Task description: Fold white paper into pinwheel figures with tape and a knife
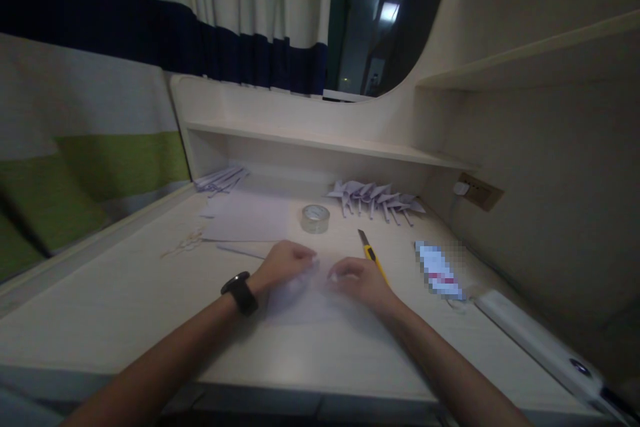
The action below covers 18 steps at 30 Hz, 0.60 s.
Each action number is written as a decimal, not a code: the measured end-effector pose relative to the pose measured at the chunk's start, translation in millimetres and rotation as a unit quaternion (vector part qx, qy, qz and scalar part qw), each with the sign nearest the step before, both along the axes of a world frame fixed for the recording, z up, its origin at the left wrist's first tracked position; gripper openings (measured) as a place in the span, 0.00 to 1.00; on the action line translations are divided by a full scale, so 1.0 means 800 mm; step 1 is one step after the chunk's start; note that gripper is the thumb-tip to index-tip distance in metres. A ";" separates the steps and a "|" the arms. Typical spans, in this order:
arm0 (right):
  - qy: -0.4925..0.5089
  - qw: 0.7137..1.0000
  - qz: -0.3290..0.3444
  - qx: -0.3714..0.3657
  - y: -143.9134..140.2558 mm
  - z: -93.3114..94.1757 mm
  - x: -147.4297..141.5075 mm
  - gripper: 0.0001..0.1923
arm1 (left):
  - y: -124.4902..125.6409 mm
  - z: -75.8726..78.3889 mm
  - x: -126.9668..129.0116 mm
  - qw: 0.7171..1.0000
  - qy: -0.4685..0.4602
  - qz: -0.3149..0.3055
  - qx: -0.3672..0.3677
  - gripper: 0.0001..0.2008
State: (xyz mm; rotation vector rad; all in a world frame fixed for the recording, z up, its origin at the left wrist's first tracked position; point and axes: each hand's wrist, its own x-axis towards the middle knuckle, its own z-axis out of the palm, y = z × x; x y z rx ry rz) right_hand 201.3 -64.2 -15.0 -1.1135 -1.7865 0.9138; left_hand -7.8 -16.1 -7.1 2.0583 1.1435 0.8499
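A white sheet of paper [300, 303], partly smeared by motion, lies between my hands near the front of the desk. My left hand [287, 263], with a dark watch on its wrist, pinches the sheet's upper part. On the other side, my right hand [363, 280] has its fingers curled together at the sheet's right part. A thin paper stick [240, 251] lies just beyond my left hand. The yellow box cutter [373, 255], blade out, rests beside my right hand. Behind both hands sits a roll of clear tape [315, 219].
Several folded paper pinwheels [377, 199] stand at the back right. A paper stack [250, 213], rolled paper sticks [223, 179] and small loose strips [185, 242] are at the left. A pixelated phone [440, 270] and a white lamp bar [535, 340] lie right. A low shelf [320, 140] overhangs the back.
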 end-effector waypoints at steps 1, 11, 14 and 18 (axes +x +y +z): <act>-0.003 1.000 0.004 0.005 -0.002 0.002 -0.002 0.09 | -0.004 -0.003 0.000 0.999 -0.025 -0.004 -0.031 0.13; 0.014 1.000 -0.001 -0.018 0.000 -0.008 -0.006 0.11 | -0.011 -0.036 0.008 0.971 -0.203 -0.028 -0.125 0.14; 0.049 0.997 -0.010 -0.066 0.003 -0.015 -0.007 0.14 | -0.011 -0.040 0.008 0.982 -0.162 -0.044 -0.086 0.12; 0.065 0.993 -0.012 -0.097 0.005 -0.018 -0.009 0.17 | -0.013 -0.041 0.008 0.992 -0.112 -0.053 -0.037 0.12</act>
